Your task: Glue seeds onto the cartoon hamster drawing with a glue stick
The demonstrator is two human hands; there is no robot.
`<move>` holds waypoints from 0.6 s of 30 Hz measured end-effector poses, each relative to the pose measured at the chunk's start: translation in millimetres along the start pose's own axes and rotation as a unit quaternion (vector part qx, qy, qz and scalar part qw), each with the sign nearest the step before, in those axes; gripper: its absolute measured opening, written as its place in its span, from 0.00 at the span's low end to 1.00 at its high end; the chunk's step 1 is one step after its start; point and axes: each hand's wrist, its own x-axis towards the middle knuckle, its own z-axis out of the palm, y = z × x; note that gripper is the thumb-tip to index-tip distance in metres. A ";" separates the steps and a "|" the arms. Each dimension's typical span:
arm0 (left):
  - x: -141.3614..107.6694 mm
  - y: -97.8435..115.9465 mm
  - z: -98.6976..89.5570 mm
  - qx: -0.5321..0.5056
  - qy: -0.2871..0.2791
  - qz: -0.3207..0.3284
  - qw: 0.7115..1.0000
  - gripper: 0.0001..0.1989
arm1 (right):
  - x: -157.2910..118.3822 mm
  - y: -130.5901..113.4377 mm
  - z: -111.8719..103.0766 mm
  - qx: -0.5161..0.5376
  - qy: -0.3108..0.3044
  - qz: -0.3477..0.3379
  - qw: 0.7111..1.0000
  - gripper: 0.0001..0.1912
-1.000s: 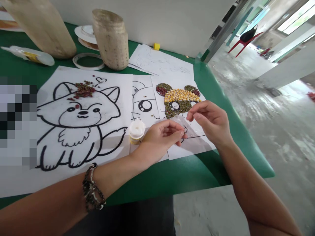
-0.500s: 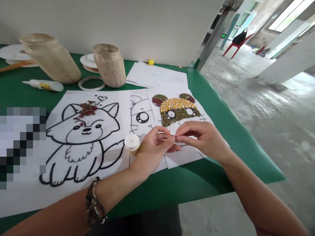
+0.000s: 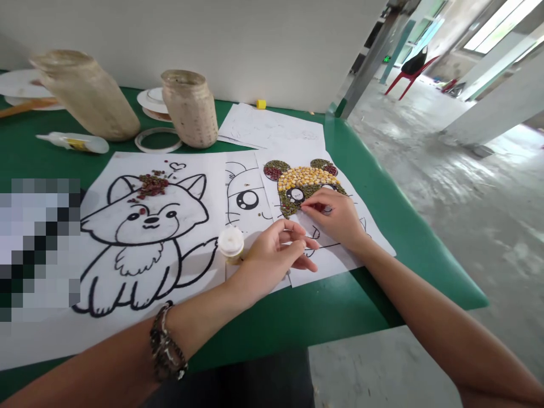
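Observation:
My right hand [image 3: 334, 218] is pinched at the lower edge of the green beans on the bear-like drawing [image 3: 309, 180]; whatever its fingertips hold is too small to make out. Yellow corn, green beans and red beans cover the top of that picture. My left hand [image 3: 280, 246] hovers over the lower paper, palm turned inward and fingers loosely curled but apart, with nothing visible in it. Beside its wrist stands a small white-capped bottle [image 3: 231, 243]. A fox drawing [image 3: 148, 266] lies at the left with a pile of red and green beans [image 3: 153, 184] on its head.
Two cloudy jars [image 3: 191, 107] stand at the back, with a tape ring [image 3: 158, 140] and a glue bottle [image 3: 74, 142] near them. More paper sheets [image 3: 272, 127] and a yellow cap [image 3: 260, 104] lie by the wall. A red chair is on the floor beyond.
My right hand has moved away from my left fingertips, up and forward to the beans on the drawing. My left hand has stayed nearly in place, its fingers now spread a little more.

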 end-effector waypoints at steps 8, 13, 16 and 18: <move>1.0 -0.7 0.2 0.001 0.000 0.003 1.000 0.05 | 0.0 -0.8 -0.4 -0.005 -0.002 -0.009 1.000 0.01; -0.1 0.9 -0.3 0.019 0.002 0.008 1.000 0.04 | 0.4 -1.8 -1.1 -0.010 -0.012 0.004 1.000 0.02; -0.7 1.7 0.1 0.033 0.005 0.005 0.999 0.03 | 0.3 -2.0 -1.3 -0.005 -0.018 0.008 1.000 0.03; -0.9 2.1 0.5 0.039 0.008 0.000 0.999 0.03 | 0.2 -1.3 -1.1 -0.002 -0.019 0.001 1.000 0.04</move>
